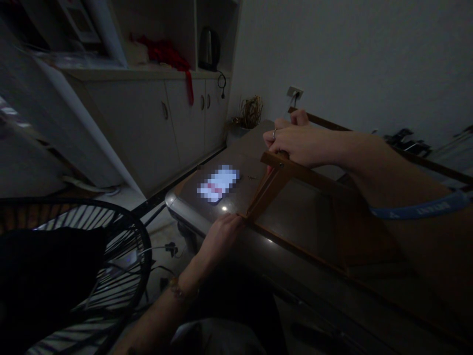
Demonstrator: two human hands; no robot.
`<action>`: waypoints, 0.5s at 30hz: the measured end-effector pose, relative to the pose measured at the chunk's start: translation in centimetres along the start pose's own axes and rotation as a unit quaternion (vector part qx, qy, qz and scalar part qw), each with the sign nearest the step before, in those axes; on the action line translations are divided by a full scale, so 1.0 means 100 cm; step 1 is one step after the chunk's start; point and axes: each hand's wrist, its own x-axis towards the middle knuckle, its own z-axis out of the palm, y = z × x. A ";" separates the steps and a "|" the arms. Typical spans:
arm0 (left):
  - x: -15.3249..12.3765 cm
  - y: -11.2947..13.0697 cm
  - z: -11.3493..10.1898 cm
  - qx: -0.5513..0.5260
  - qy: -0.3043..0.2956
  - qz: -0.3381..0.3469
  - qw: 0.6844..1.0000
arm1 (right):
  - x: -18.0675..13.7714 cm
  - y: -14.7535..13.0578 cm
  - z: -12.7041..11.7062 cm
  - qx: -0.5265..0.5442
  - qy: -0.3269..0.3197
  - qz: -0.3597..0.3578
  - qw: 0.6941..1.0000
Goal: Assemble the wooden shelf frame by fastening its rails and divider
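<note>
A brown wooden frame [273, 197] with slanted and long straight bars rests on the grey glossy table [244, 153]. My left hand [226, 230] is closed on the frame's low corner at the table's front edge. Above the raised end of a slanted bar, my right hand [297, 142] is curled shut. Just under its fingers shows a small red piece [269, 168]; most of what this hand grips is hidden. Beside the frame lie a few small screws [252, 177]. A phone [219, 183] with a lit screen is on the table, left of the screws.
At the left stands a black woven chair [142, 236] with dark cloth on it. A white cabinet [129, 118] runs along the back, with a kettle [209, 49] and red cloth [162, 53] above. A dried potted plant [251, 112] stands by the wall behind the table.
</note>
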 end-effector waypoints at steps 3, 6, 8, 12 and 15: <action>-0.001 0.000 0.001 -0.009 0.003 -0.009 1.000 | 0.000 -0.001 -0.001 0.008 -0.004 -0.002 1.000; -0.001 0.001 0.000 -0.010 0.009 -0.003 1.000 | -0.002 -0.004 -0.002 0.007 -0.010 0.007 1.000; 0.000 0.002 0.000 -0.005 0.012 0.001 1.000 | -0.002 -0.005 -0.003 -0.008 -0.007 0.014 1.000; 0.002 0.003 0.001 -0.011 0.014 -0.007 1.000 | -0.002 -0.003 -0.001 -0.001 -0.002 0.009 1.000; 0.004 0.001 0.002 -0.029 0.013 -0.009 0.999 | 0.000 0.002 0.003 -0.001 0.002 0.004 1.000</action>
